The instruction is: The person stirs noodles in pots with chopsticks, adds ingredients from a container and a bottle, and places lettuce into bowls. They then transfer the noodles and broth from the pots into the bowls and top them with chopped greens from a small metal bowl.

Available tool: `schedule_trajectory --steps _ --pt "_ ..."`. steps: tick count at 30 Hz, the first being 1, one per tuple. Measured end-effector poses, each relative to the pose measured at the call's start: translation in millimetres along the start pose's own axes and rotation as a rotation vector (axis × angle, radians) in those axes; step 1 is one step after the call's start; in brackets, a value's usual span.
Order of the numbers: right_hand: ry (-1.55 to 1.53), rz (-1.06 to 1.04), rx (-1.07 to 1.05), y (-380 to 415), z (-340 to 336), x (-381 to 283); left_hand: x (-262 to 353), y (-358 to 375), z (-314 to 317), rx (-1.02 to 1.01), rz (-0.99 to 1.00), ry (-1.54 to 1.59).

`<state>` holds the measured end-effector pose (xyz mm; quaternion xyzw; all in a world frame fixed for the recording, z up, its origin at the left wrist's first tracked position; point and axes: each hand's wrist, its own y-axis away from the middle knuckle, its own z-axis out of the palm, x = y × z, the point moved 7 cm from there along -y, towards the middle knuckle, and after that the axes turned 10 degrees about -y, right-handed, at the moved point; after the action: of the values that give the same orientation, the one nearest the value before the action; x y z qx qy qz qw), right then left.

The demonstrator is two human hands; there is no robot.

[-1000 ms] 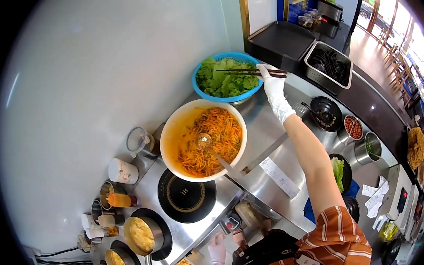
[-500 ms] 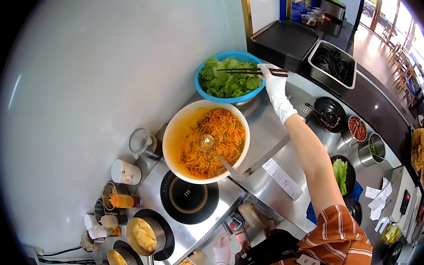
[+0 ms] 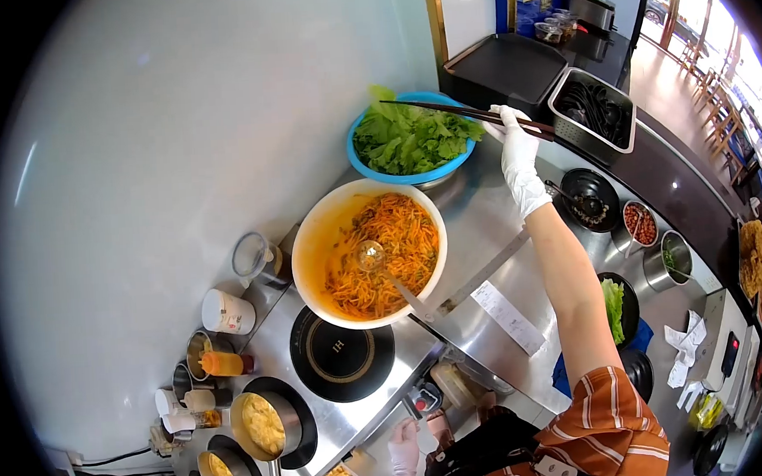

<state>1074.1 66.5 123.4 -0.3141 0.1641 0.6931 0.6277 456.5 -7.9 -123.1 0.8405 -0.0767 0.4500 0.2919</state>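
Dark chopsticks (image 3: pixel 469 111) are held in my gloved right hand (image 3: pixel 515 140), at the right side of a blue basket (image 3: pixel 361 161). Their tips reach over the green lettuce (image 3: pixel 414 137) in it, and a leaf stands up near the tips. Below the basket is a white bowl (image 3: pixel 306 242) of shredded orange vegetables (image 3: pixel 399 254) with a ladle (image 3: pixel 371 254) resting in it. My gloved left hand (image 3: pixel 403 444) hangs low at the bottom, beside the counter; its fingers are too small to make out clearly.
A black induction plate (image 3: pixel 342 352) lies below the bowl. Two pans (image 3: pixel 289 419) of yellow food are at lower left. On the right are a black bowl (image 3: pixel 590 199), metal cups (image 3: pixel 668 262), a plate with lettuce (image 3: pixel 628 311) and a paper strip (image 3: pixel 506 318).
My right hand has moved right and slightly up with the chopsticks, which are now more slanted. Some lettuce has shifted, and a leaf rises at the basket's upper left.
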Motion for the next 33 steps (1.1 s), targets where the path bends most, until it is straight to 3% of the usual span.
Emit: schedule_trajectory --steps 6,11,15,18,19,20,21,26,33 --pt "-0.076 0.015 0.041 16.8 -32.0 -53.1 26.5 -3.6 -2.0 -0.048 0.07 -0.019" --pt "-0.116 0.009 0.081 80.5 -121.8 -156.2 40.6 -6.8 -1.8 -0.142 0.161 -0.062" --pt "-0.082 -0.034 0.091 199.9 -198.8 -293.7 29.2 -10.9 1.8 -0.269 0.267 -0.096" --pt "0.095 -0.201 0.318 318.8 -259.1 -396.5 37.8 -4.5 8.9 -0.397 0.253 -0.097" --pt "0.192 -0.169 0.26 356.5 -258.3 -423.3 33.3 -5.8 11.4 -0.429 0.295 -0.13" --pt "0.246 -0.285 0.455 399.0 -279.3 -448.3 31.0 -4.6 14.5 -0.465 0.331 -0.132" --pt "0.284 -0.306 0.492 435.0 -293.5 -466.2 31.6 -1.9 17.8 -0.515 0.363 -0.17" --pt "0.502 -0.361 0.731 550.5 -316.0 -501.9 33.9 18.5 34.7 -0.66 0.459 -0.237" --pt "0.71 -0.285 0.806 567.4 -343.0 -488.6 28.9 49.9 54.9 -0.675 0.471 -0.238"
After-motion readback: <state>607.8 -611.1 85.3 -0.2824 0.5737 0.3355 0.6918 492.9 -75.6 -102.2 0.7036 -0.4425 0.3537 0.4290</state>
